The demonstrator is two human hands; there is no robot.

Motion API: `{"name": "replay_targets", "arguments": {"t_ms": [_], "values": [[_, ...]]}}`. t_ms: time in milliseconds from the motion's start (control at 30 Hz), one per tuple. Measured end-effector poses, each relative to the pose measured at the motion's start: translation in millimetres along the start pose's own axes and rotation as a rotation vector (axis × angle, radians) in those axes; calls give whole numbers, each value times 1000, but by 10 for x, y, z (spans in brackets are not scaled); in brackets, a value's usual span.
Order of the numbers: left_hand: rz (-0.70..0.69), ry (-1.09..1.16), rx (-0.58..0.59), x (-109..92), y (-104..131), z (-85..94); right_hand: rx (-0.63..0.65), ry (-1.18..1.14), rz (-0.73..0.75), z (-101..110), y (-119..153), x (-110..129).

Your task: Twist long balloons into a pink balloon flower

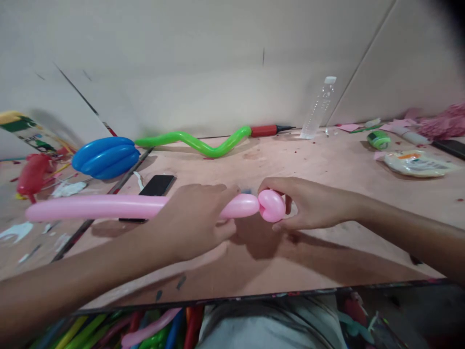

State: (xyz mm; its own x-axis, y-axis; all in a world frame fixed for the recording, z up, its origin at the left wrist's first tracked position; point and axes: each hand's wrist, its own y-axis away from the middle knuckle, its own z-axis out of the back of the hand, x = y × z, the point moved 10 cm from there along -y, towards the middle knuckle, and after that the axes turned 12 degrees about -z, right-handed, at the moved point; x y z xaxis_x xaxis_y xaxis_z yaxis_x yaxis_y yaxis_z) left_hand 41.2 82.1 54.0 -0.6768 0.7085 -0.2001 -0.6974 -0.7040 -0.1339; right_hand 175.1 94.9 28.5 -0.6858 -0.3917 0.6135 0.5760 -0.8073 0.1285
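Pink balloon (105, 207) lies crosswise above the near-middle of the table (290, 160), its long tube reaching left and its rounded, folded end (271, 206) to the right. A narrow pinch divides that end from the tube. My left hand (198, 220) is partly closed round the tube, fingers curled over it, short of the pinch. My right hand (305, 201) grips the rounded end, thumb on the near side, fingers curved round the far side.

Just beyond the tube, I note a dark phone (156, 185), partly hidden by the balloon. Farther left: blue balloon bundle (105, 157), then a red balloon (34, 174). A wavy green balloon (212, 151) runs right from the blue bundle to a red pump-like tool (264, 130) near the wall. Clear bottle (317, 109), white cap, stands right of that. Far right: green roll (379, 140), pale packet (416, 164), pink fringed material (445, 121). More balloons (152, 333) show below the near edge.
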Motion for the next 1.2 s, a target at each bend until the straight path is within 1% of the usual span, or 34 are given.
{"name": "replay_targets", "arguments": {"t_ms": [67, 133, 200, 267, 333, 467, 533, 633, 700, 733, 800, 867, 933, 1000, 1033, 1100, 1167, 1200], "values": [[-38, -150, 36, -55, -28, -135, -20, -20, -27, -34, -5, -52], [-58, -213, 28, -54, -53, -235, -78, 1, 20, -64, -10, -9], [-52, -248, 26, -7, -72, -319, -168, 82, 78, -85, -18, 65], [-16, -285, 29, 69, -75, -374, -250, 174, 105, -105, -29, 124], [12, -308, 34, 127, -67, -417, -297, 223, 124, -128, -32, 180], [-42, -287, 85, 128, -49, -586, -276, 192, 90, -219, -63, 205], [-65, -265, 71, 135, -35, -635, -252, 193, 74, -281, -97, 195], [-156, -247, -15, 104, -19, -600, -238, 279, 78, -344, -151, 172], [-221, -260, -64, 93, -8, -546, -247, 350, 73, -338, -174, 141], [-231, -269, -75, 109, -5, -525, -258, 375, 67, -321, -178, 126], [-202, -283, -71, 175, -9, -510, -287, 419, 52, -288, -174, 112], [-161, -296, -33, 217, -18, -553, -329, 486, 47, -292, -159, 138], [-139, -309, 4, 199, -22, -621, -363, 581, 77, -372, -139, 218], [-151, -312, -10, 120, -16, -654, -388, 651, 121, -484, -116, 316], [-175, -312, -47, 59, -8, -641, -404, 663, 134, -523, -104, 358], [-249, -323, -168, -81, 26, -558, -452, 646, 133, -531, -72, 418], [-318, -343, -278, -189, 69, -463, -489, 605, 102, -470, -39, 439], [-327, -355, -307, -206, 80, -428, -494, 586, 80, -430, -28, 434]]}}
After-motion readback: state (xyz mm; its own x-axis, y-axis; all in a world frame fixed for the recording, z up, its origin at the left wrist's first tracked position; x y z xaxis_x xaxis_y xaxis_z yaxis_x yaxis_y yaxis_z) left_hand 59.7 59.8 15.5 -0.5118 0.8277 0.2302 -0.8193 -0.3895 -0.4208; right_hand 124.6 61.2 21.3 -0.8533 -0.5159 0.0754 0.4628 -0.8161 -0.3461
